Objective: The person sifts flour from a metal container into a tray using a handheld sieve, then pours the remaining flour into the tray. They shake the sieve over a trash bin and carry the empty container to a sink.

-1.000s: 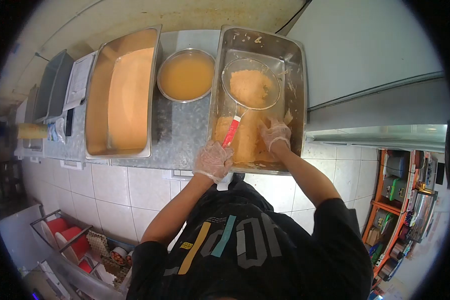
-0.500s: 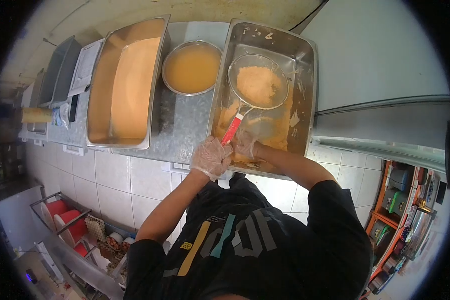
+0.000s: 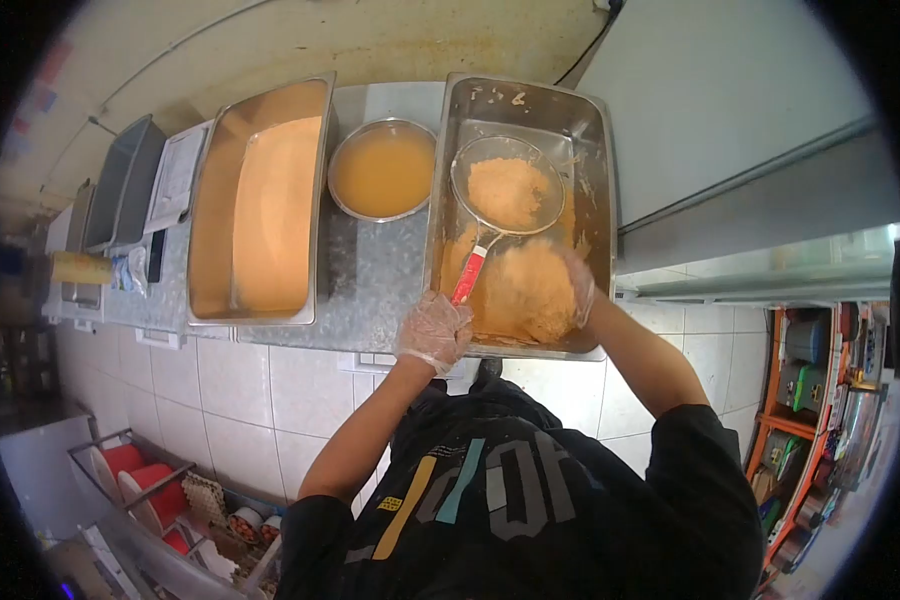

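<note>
In a clear glove, my left hand (image 3: 436,328) is closed around the red handle (image 3: 469,276) of a round wire sieve. The sieve (image 3: 508,186) rests over a deep metal pan (image 3: 600,150) and carries a heap of orange crumbly material (image 3: 505,190). My right hand (image 3: 579,288), gloved too, is inside the pan's right side, against a large orange mass (image 3: 532,290). That mass partly hides its blurred fingers, so I cannot tell how they are held. Wet orange residue coats the pan's floor and walls.
A second deep pan (image 3: 198,250) holding a smooth orange layer (image 3: 275,215) stands on the left. Between the pans is a bowl of orange liquid (image 3: 383,170). Grey trays (image 3: 125,185) and a roll (image 3: 80,268) lie farther left. An orange shelf (image 3: 785,425) stands at right.
My right hand has moved from beside the sieve handle to the pan's right side. An orange mass now bulges up beside it. My left hand has kept hold of the handle.
</note>
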`<state>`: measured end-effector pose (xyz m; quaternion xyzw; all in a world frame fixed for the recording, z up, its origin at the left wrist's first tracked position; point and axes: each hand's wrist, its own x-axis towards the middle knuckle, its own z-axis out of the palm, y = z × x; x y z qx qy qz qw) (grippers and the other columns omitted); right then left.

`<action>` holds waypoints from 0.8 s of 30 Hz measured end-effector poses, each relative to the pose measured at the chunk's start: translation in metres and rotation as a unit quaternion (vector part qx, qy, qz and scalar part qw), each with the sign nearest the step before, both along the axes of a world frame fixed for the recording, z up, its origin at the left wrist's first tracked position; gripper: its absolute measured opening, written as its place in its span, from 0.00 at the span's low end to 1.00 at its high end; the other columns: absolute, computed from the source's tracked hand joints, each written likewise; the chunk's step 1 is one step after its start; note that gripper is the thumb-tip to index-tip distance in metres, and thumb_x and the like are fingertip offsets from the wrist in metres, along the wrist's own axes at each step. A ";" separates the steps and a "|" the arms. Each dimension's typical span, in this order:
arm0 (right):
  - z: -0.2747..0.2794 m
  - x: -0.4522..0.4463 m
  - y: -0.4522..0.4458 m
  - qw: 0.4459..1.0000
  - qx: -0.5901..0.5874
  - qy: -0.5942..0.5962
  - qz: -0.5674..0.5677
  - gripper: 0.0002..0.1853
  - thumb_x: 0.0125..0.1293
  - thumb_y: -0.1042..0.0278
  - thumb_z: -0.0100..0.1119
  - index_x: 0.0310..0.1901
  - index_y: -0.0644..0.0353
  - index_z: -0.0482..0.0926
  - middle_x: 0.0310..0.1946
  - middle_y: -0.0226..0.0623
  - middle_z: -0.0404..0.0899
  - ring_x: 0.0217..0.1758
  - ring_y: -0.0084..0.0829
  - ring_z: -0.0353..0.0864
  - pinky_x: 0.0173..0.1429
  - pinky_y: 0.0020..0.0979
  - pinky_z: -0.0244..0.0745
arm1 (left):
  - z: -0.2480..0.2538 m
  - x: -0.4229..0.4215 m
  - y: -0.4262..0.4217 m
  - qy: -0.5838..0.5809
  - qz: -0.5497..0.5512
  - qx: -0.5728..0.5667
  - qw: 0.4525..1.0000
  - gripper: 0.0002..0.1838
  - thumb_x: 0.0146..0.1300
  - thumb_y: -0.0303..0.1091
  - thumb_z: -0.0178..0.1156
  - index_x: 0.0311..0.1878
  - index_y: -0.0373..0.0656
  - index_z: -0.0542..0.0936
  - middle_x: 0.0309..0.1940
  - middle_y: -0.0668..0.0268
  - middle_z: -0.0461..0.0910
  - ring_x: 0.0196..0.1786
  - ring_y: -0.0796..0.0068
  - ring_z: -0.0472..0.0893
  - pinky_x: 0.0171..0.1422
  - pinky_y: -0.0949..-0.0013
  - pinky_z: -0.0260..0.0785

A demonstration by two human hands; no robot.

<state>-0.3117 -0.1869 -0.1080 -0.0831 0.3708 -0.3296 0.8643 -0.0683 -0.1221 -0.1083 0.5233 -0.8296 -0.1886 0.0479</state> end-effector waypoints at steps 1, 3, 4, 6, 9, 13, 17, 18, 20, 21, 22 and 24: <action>0.010 -0.003 -0.008 0.998 -0.018 0.006 -0.054 0.21 0.64 0.53 0.47 0.51 0.62 0.73 0.46 0.43 0.77 0.46 0.36 0.79 0.51 0.38 0.76 | 0.000 0.000 0.001 0.001 -0.009 -0.003 1.000 0.08 0.50 0.39 0.55 0.32 0.47 0.77 0.33 0.57 0.74 0.43 0.56 0.73 0.45 0.55 0.69; -0.005 -0.006 -0.061 0.996 -0.067 -0.006 -0.063 0.21 0.64 0.54 0.47 0.50 0.63 0.73 0.45 0.43 0.78 0.45 0.35 0.79 0.48 0.37 0.76 | -0.004 0.001 0.004 0.046 0.007 -0.060 0.997 0.09 0.50 0.39 0.55 0.33 0.47 0.78 0.31 0.57 0.74 0.41 0.56 0.74 0.45 0.54 0.69; -0.015 -0.007 -0.089 0.992 -0.112 -0.017 -0.061 0.20 0.65 0.55 0.48 0.49 0.64 0.74 0.43 0.43 0.78 0.44 0.34 0.80 0.46 0.36 0.76 | -0.009 0.001 0.005 0.049 0.000 -0.060 0.997 0.09 0.50 0.39 0.55 0.33 0.47 0.78 0.31 0.57 0.74 0.41 0.56 0.74 0.45 0.54 0.69; -0.006 -0.003 -0.099 0.985 -0.157 -0.024 -0.060 0.20 0.65 0.56 0.48 0.48 0.66 0.74 0.42 0.44 0.79 0.42 0.33 0.80 0.44 0.35 0.77 | -0.016 0.000 0.006 0.079 0.018 -0.080 0.993 0.08 0.46 0.37 0.57 0.30 0.46 0.78 0.30 0.56 0.73 0.38 0.53 0.73 0.41 0.54 0.67; 0.026 0.001 -0.100 0.948 -0.158 0.268 -0.063 0.17 0.61 0.59 0.56 0.46 0.63 0.76 0.40 0.37 0.78 0.42 0.28 0.78 0.44 0.32 0.73 | -0.010 0.001 0.005 0.058 0.002 -0.076 0.995 0.10 0.48 0.39 0.55 0.33 0.47 0.78 0.28 0.57 0.74 0.39 0.55 0.74 0.44 0.54 0.69; 0.007 -0.032 -0.047 0.804 -0.279 0.511 0.121 0.11 0.62 0.69 0.47 0.40 0.64 0.77 0.32 0.37 0.78 0.32 0.28 0.76 0.35 0.29 0.72 | -0.009 0.001 0.005 0.059 0.020 -0.065 0.996 0.10 0.48 0.39 0.55 0.32 0.47 0.78 0.29 0.57 0.75 0.39 0.55 0.75 0.44 0.54 0.69; -0.131 -0.056 0.004 0.604 -0.289 0.597 0.442 0.08 0.57 0.67 0.53 0.36 0.58 0.79 0.28 0.36 0.78 0.31 0.31 0.76 0.36 0.32 0.72 | -0.006 0.001 0.005 0.053 0.008 -0.063 0.997 0.09 0.49 0.39 0.55 0.31 0.46 0.77 0.29 0.57 0.74 0.40 0.56 0.74 0.44 0.55 0.69; -0.146 -0.042 0.015 0.451 -0.299 0.615 0.573 0.08 0.52 0.65 0.59 0.34 0.56 0.80 0.27 0.39 0.78 0.31 0.33 0.77 0.37 0.32 0.72 | -0.006 0.001 0.004 0.049 0.004 -0.066 0.997 0.09 0.49 0.39 0.55 0.31 0.46 0.77 0.29 0.56 0.74 0.40 0.56 0.73 0.44 0.55 0.68; -0.198 -0.018 0.021 0.282 -0.296 0.604 0.684 0.10 0.48 0.62 0.65 0.32 0.54 0.81 0.26 0.42 0.78 0.32 0.35 0.77 0.37 0.33 0.72 | -0.006 0.001 0.003 0.058 0.005 -0.059 0.997 0.08 0.48 0.38 0.55 0.29 0.45 0.77 0.28 0.56 0.74 0.38 0.54 0.73 0.42 0.54 0.68; -0.236 -0.007 0.020 0.563 -0.166 0.611 0.531 0.12 0.49 0.61 0.64 0.35 0.55 0.81 0.30 0.43 0.78 0.33 0.36 0.77 0.40 0.34 0.72 | -0.007 0.000 0.002 0.066 0.007 -0.057 0.996 0.07 0.47 0.37 0.56 0.26 0.45 0.76 0.27 0.55 0.73 0.36 0.52 0.73 0.40 0.53 0.67; -0.256 -0.001 0.021 0.776 -0.016 0.546 0.314 0.14 0.49 0.60 0.63 0.37 0.57 0.81 0.33 0.45 0.79 0.35 0.37 0.77 0.42 0.34 0.72 | -0.008 -0.001 0.003 0.065 0.006 -0.053 0.996 0.07 0.47 0.37 0.56 0.26 0.45 0.76 0.27 0.55 0.73 0.36 0.52 0.73 0.40 0.53 0.67; -0.178 0.003 0.026 0.739 -0.165 0.578 0.305 0.15 0.55 0.59 0.56 0.40 0.57 0.79 0.34 0.44 0.78 0.37 0.37 0.78 0.43 0.35 0.73 | -0.011 0.000 0.003 0.095 0.013 -0.084 0.992 0.07 0.45 0.37 0.56 0.24 0.45 0.75 0.27 0.56 0.73 0.36 0.52 0.72 0.40 0.53 0.66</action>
